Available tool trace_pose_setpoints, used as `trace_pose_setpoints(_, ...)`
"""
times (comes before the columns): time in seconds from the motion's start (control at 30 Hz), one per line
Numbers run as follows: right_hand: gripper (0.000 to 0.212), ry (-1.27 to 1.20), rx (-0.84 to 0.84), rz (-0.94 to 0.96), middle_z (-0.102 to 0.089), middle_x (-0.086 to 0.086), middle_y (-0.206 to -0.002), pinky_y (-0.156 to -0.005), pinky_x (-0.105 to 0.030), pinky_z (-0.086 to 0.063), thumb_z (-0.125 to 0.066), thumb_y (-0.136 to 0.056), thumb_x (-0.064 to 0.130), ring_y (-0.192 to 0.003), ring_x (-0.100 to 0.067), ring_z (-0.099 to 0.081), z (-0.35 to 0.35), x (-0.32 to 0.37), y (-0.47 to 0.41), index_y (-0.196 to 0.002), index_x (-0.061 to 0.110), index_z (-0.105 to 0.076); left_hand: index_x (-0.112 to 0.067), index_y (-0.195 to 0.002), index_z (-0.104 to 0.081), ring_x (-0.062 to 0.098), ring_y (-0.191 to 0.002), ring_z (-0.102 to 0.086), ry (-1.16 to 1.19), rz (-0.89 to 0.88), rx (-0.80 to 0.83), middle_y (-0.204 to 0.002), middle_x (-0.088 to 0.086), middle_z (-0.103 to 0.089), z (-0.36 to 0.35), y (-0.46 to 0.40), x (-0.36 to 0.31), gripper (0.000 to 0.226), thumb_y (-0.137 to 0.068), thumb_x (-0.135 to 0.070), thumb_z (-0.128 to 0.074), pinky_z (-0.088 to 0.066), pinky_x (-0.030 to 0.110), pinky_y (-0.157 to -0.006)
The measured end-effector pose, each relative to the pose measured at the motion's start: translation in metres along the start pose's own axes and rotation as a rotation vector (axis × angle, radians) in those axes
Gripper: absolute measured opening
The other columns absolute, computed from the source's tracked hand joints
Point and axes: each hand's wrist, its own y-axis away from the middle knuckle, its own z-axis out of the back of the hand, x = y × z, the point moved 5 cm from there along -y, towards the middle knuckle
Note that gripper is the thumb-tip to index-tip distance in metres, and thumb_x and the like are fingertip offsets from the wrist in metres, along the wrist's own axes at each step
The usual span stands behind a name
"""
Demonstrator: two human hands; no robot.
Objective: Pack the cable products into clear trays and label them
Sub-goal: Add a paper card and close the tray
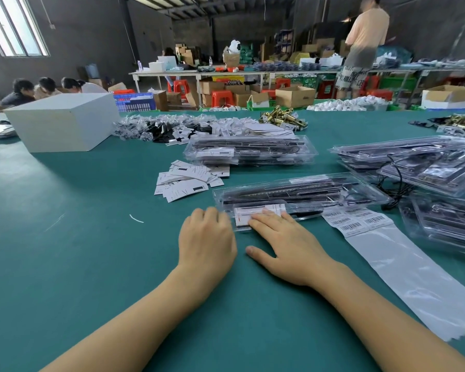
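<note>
A clear tray (301,193) with black cable parts lies flat on the green table (78,237) in front of me. A white label card (255,212) sits at its near left end. My right hand (287,245) lies flat with straight fingers pressing on that card and the tray's near edge. My left hand (206,234) rests at the tray's left corner with its fingers curled down; what they touch is hidden. A strip of barcode labels (357,220) on grey backing paper runs to the right of my right hand.
Stacked filled trays stand behind (250,150) and at the right (424,162), with another tray (448,221) at the right edge. Loose white cards (191,178) lie left of centre. A white box (62,122) stands at the back left. Small bagged parts (172,127) are heaped behind.
</note>
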Motion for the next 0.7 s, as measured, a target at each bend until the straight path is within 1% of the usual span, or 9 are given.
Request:
trace_pose_setpoints(0.07,0.068,-0.035,-0.016,0.01,-0.018,0.013,-0.158,-0.116,-0.025,0.009,-0.029,-0.093,0.063,-0.146,-0.005,-0.004,0.001,0.0,0.001,-0.15,0.028,-0.024,-0.001,-0.082,-0.064,0.033,-0.064,-0.056,0.111,0.045,-0.112,-0.08,0.016,-0.062,0.006,-0.004,0.012,0.018,-0.066,-0.008,-0.06,-0.045,0.038,-0.053)
trace_pose_setpoints(0.13,0.065,-0.065,-0.039,0.027,-0.023,0.012,-0.156,-0.118,-0.026,0.005,-0.034,-0.094,0.059,-0.146,-0.006,-0.008,0.002,0.0,0.001,-0.149,0.025,-0.028,-0.005,-0.097,-0.07,0.033,-0.079,-0.063,0.206,-0.054,-0.123,-0.095,0.011,-0.068,0.003,-0.005,0.011,0.03,-0.07,-0.007,-0.056,-0.051,0.041,-0.067)
trace_pose_setpoints(0.2,0.059,-0.099,-0.088,0.037,-0.033,0.008,-0.153,-0.119,-0.029,-0.003,-0.044,-0.094,0.051,-0.144,-0.01,-0.019,0.004,0.001,0.002,-0.145,0.021,-0.039,-0.008,-0.087,-0.073,0.032,-0.078,-0.065,0.27,-0.138,-0.106,-0.082,0.006,-0.07,-0.001,-0.003,0.008,0.019,-0.071,-0.005,-0.063,-0.053,0.04,-0.069)
trace_pose_setpoints(0.27,0.047,-0.121,-0.184,0.052,-0.051,0.001,-0.141,-0.116,-0.033,-0.022,-0.057,-0.092,0.037,-0.136,-0.018,-0.041,0.009,0.003,0.005,-0.131,0.013,-0.055,-0.008,-0.078,-0.071,0.031,-0.07,-0.063,0.323,-0.127,-0.086,-0.07,0.004,-0.066,-0.005,-0.002,0.008,0.008,-0.071,-0.006,-0.074,-0.053,0.038,-0.061)
trace_pose_setpoints(0.33,0.03,-0.099,-0.297,0.078,-0.067,-0.005,-0.118,-0.102,-0.038,-0.043,-0.068,-0.084,0.022,-0.115,-0.024,-0.06,0.015,0.006,0.009,-0.11,0.007,-0.068,-0.009,-0.072,-0.068,0.03,-0.065,-0.06,0.342,-0.1,-0.084,-0.065,0.003,-0.063,-0.005,-0.003,0.008,0.012,-0.07,-0.01,-0.08,-0.051,0.037,-0.056)
trace_pose_setpoints(0.43,0.011,-0.072,-0.357,0.071,-0.072,-0.006,-0.094,-0.076,-0.04,-0.059,-0.069,-0.079,0.011,-0.09,-0.027,-0.069,0.019,0.01,0.012,-0.088,0.006,-0.071,-0.009,-0.069,-0.065,0.03,-0.063,-0.058,0.372,-0.085,-0.097,-0.064,0.002,-0.061,-0.005,-0.004,0.008,0.016,-0.071,-0.012,-0.081,-0.049,0.037,-0.054)
trace_pose_setpoints(0.53,0.019,-0.012,-0.452,0.065,-0.067,-0.003,-0.072,-0.05,-0.035,-0.051,-0.058,-0.086,0.015,-0.065,-0.025,-0.065,0.025,0.011,0.016,-0.071,0.009,-0.067,-0.01,-0.069,-0.063,0.028,-0.065,-0.058,0.398,-0.08,-0.075,-0.068,0.001,-0.06,-0.008,-0.001,0.006,0.017,-0.075,-0.014,-0.079,-0.045,0.032,-0.052)
trace_pose_setpoints(0.63,0.026,0.085,-0.651,0.074,-0.059,0.0,-0.059,-0.043,-0.031,-0.044,-0.057,-0.087,0.019,-0.052,-0.021,-0.055,0.039,0.017,0.026,-0.062,0.013,-0.062,-0.011,-0.073,-0.062,0.025,-0.072,-0.057,0.416,-0.077,-0.045,-0.074,0.0,-0.058,-0.013,0.001,0.007,0.015,-0.081,-0.019,-0.073,-0.044,0.031,-0.053)
trace_pose_setpoints(0.7,0.026,0.07,-0.692,-0.029,-0.058,0.0,-0.057,-0.043,-0.03,-0.043,-0.057,-0.085,0.02,-0.052,-0.022,-0.055,0.043,0.014,0.028,-0.061,0.013,-0.062,-0.012,-0.076,-0.062,0.023,-0.077,-0.055,0.45,-0.078,-0.036,-0.078,-0.002,-0.058,-0.016,0.001,0.009,0.016,-0.084,-0.024,-0.07,-0.046,0.033,-0.058)
